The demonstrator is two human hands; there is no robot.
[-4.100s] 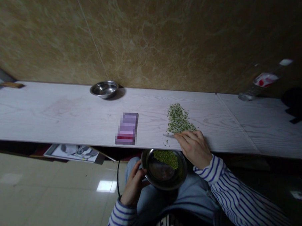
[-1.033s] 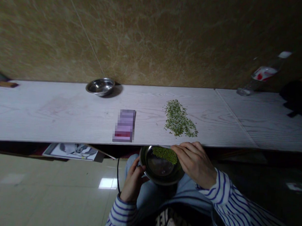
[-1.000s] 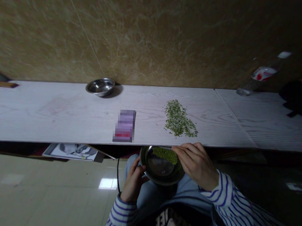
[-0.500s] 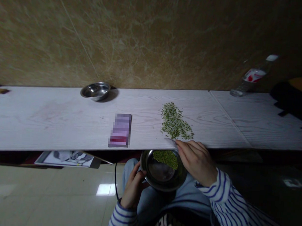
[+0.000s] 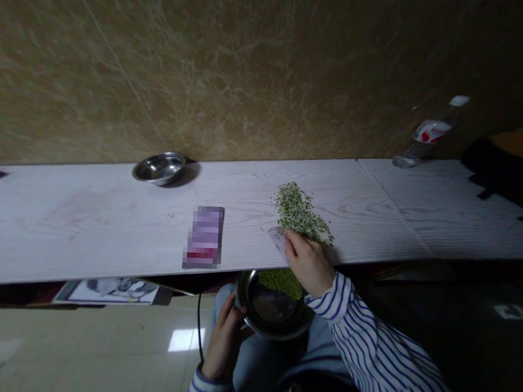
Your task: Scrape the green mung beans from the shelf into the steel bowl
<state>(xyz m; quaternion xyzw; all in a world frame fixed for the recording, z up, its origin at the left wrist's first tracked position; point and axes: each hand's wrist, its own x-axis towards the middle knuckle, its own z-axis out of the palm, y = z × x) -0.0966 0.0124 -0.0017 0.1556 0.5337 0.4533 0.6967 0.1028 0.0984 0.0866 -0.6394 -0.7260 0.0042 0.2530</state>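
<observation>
"What's standing by the wall (image 5: 232,73) on the right?"
"A clear, white-capped bottle (image 5: 424,134). Something dark (image 5: 501,169) is lying beside it; I can't tell what."
"And left of the middle?"
"A phone (image 5: 205,237), blurred out, is lying flat. Lower down, a black cable (image 5: 198,326) is hanging over the floor (image 5: 108,339)."

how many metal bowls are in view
2. The far bowl stands on the counter by the wall; the near bowl, with green grains in it, is in the left hand, below the counter's front edge. More could be hidden below.
</observation>
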